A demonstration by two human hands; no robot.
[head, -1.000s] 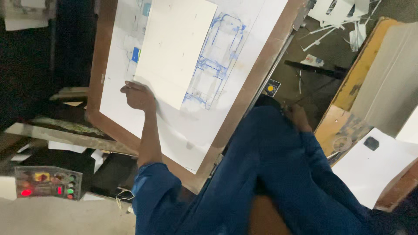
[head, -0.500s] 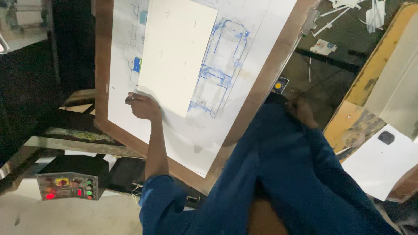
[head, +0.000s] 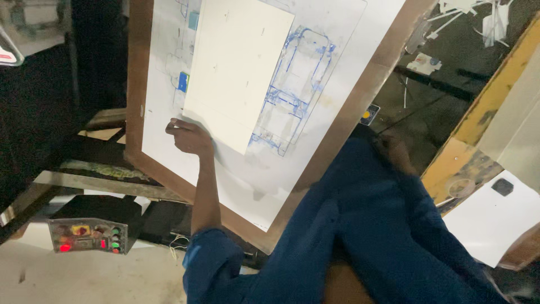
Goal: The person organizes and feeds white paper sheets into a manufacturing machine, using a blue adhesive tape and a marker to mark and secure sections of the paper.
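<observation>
One hand, the left hand [head: 188, 137], rests curled at the lower corner of a cream sheet [head: 236, 67] lying on a blue line drawing [head: 295, 90] on the tilted wooden board [head: 337, 135]; whether it pinches the edge I cannot tell. Right hand [head: 394, 147] is blurred beside the board. Thin, light card, I'd judge, best lifted by an edge.

A big brown board [head: 147, 163] sits tilted. A large white paper [head: 242, 174] covers most of it, with a brown edge showing all around. The paper has a blue drawing [head: 295, 84] on it. A smaller cream sheet [head: 239, 67] lies on top of the paper, covering part of the drawing.
</observation>
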